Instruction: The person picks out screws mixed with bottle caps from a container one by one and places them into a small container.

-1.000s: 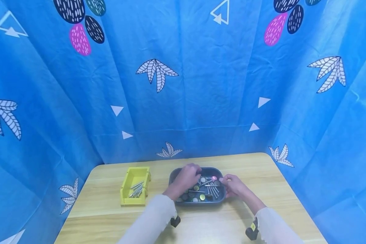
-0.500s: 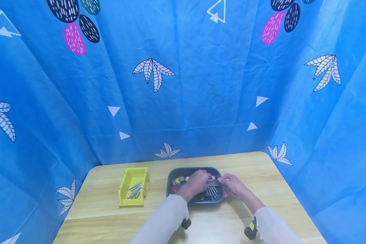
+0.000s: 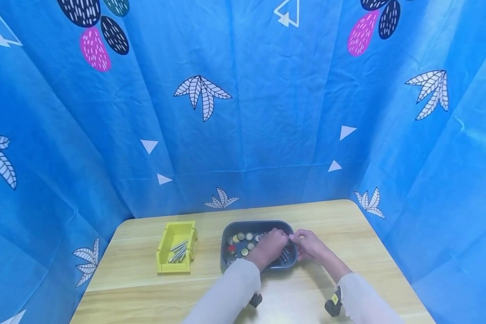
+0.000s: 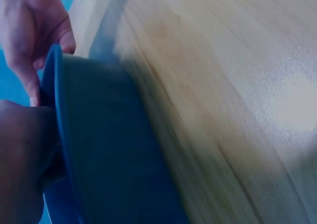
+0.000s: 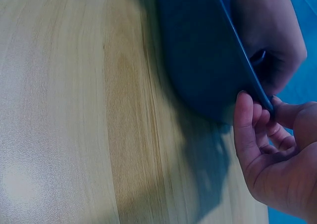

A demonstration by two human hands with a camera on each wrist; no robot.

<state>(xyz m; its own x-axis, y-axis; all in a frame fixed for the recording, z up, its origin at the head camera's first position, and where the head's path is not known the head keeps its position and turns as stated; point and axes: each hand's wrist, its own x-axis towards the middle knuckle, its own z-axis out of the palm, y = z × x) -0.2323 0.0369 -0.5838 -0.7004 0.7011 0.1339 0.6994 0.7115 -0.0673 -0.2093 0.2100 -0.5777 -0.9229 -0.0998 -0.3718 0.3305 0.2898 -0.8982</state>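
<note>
A dark tray (image 3: 281, 267) stands near the back of the table, holding several round cap-like discs (image 3: 245, 252) and thin metal rods (image 3: 285, 255). My left hand (image 3: 270, 247) reaches into its right part with curled fingers, over the rods. A small shiny bit shows beside those fingers in the right wrist view, but the fingertips are hidden, so whether they hold anything is unclear. My right hand (image 5: 275, 154) pinches the tray's right end rim between thumb and fingers. Its thumb is close to the left hand's fingers in the head view.
A yellow bin (image 3: 173, 268) stands left of the tray, with several metal rods (image 3: 180, 252) inside. The wooden table (image 3: 129, 270) has its back edge against a blue patterned curtain (image 3: 267, 135).
My left hand has moved right inside the tray, from its back middle to the rods at the right end. The right hand stays on the rim. The head view has shifted slightly.
</note>
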